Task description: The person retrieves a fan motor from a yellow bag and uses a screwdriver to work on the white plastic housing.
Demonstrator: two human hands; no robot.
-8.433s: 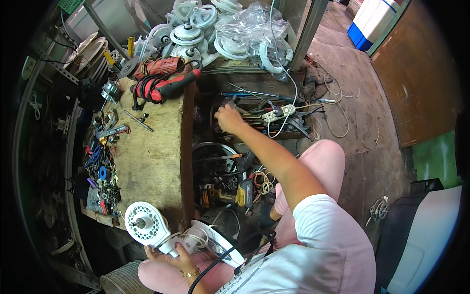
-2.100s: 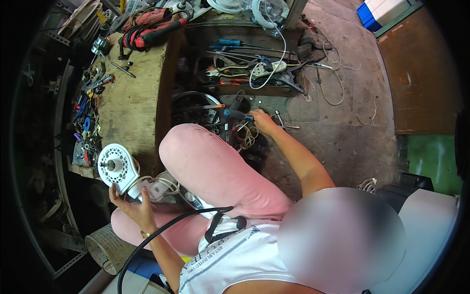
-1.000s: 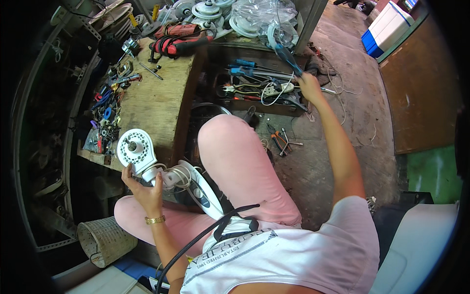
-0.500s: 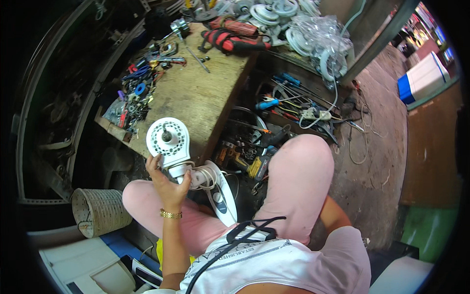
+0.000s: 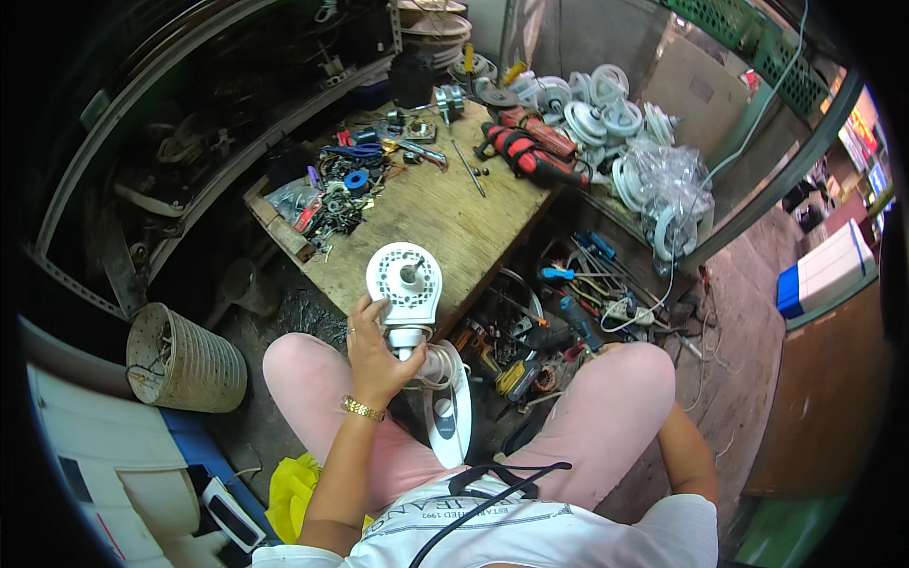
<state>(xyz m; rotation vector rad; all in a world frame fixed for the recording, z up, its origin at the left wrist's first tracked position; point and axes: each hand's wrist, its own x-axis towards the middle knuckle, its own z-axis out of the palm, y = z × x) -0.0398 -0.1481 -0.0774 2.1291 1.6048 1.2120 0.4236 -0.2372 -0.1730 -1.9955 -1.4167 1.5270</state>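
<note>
My left hand [image 5: 381,358], with a gold watch band at the wrist, is closed round the neck of a white electric fan body [image 5: 405,317]. The round vented motor housing faces up, its shaft sticking out of the middle, without blades. Its cord is wound round the stem. Below, the long white fan base [image 5: 449,428] with a grey panel stands between my legs. Past my right knee, a bit of my right hand [image 5: 602,349] shows by the tools on the floor. The knee hides the rest, and its grip cannot be made out. A teal-handled tool [image 5: 576,315] is near it.
A wooden worktable [image 5: 417,213] bears small parts, pliers and a red power drill [image 5: 530,156]. Under its right side lie a yellow cordless drill [image 5: 516,379] and several hand tools. White fan parts [image 5: 592,118] are heaped behind. A wicker-like bin [image 5: 204,364] stands at left.
The view has swung, so the table and fan appear farther right. My left hand keeps its hold on the fan. Part of my right hand now shows beyond the right knee.
</note>
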